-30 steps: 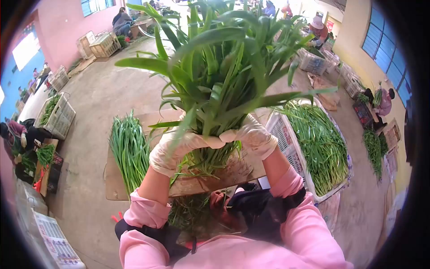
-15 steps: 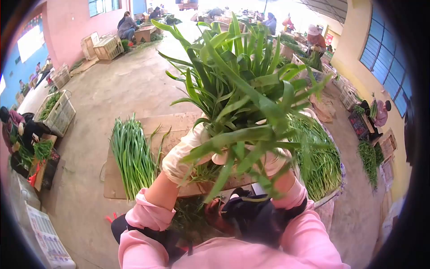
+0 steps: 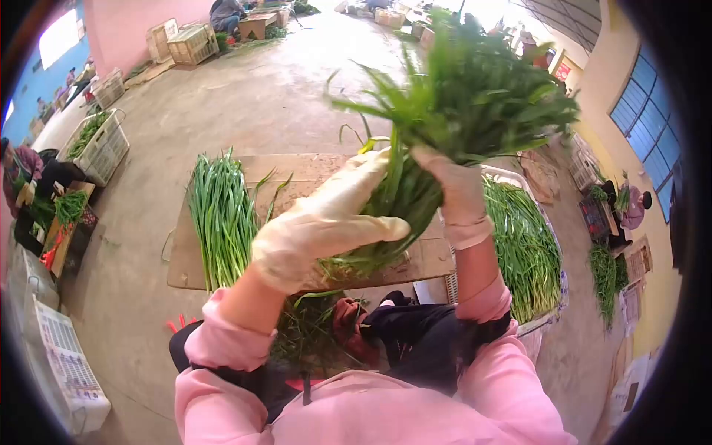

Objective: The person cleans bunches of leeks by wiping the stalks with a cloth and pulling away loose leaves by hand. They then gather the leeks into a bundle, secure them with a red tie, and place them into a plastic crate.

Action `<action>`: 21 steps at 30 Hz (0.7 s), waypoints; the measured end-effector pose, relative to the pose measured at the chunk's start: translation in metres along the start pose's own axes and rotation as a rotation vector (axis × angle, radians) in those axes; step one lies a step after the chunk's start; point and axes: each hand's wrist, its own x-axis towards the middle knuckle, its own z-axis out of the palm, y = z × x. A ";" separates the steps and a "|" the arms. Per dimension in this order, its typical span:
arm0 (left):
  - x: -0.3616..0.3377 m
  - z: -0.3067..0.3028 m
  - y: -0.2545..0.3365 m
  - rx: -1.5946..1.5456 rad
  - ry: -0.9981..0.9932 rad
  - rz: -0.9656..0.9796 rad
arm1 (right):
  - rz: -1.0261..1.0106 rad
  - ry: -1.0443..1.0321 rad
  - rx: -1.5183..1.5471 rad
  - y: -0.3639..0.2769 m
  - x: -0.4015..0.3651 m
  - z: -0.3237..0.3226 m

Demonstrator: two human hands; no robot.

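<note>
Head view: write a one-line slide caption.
Gloved right hand grips a bunch of greens, left hand at its stems, above a wooden board.

Bunch of greens (image 3: 452, 111) above the table (image 3: 297, 174), left hand (image 3: 326, 222) at its stem end, right hand (image 3: 456, 185) further up, pile of greens (image 3: 220, 215) on the table's left side, filled crate (image 3: 451, 285) right of the table, another crate (image 3: 111, 159) far left on the floor.

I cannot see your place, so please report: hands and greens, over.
Right hand shut on bunch of greens, held high. Left hand open against its stems. Loose greens lie on board below, apart.
</note>
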 end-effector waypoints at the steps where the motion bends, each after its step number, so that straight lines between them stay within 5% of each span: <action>1: -0.013 -0.012 -0.008 -0.138 0.011 0.085 | 0.174 0.028 0.106 -0.007 -0.001 -0.013; 2: -0.031 -0.026 -0.006 -0.453 0.024 -0.043 | 0.366 0.086 0.320 -0.007 -0.002 -0.027; 4: -0.068 -0.045 -0.018 -0.684 0.127 -0.200 | 0.204 0.106 0.328 -0.007 -0.013 -0.055; 6: -0.101 -0.053 -0.050 -0.574 0.216 -0.305 | 0.055 0.056 0.478 -0.022 -0.016 -0.064; 9: -0.135 -0.052 -0.071 -0.567 0.168 -0.504 | -0.187 -0.287 0.952 -0.044 -0.009 -0.067; 12: -0.150 -0.037 -0.066 -0.717 0.104 -0.606 | -0.205 -0.481 1.038 -0.041 -0.011 -0.084; 14: -0.145 -0.021 -0.059 -0.742 0.086 -0.592 | -0.135 -0.728 0.963 -0.034 -0.001 -0.104; 16: -0.140 0.001 -0.050 -0.747 0.109 -0.481 | -0.148 -0.726 0.960 -0.031 -0.013 -0.097; 19: -0.121 0.032 -0.048 0.010 0.033 -0.155 | -0.165 -0.687 1.004 -0.029 -0.026 -0.082; 21: -0.111 0.046 -0.032 -0.171 0.027 -0.127 | -0.164 -0.640 1.029 -0.039 -0.033 -0.067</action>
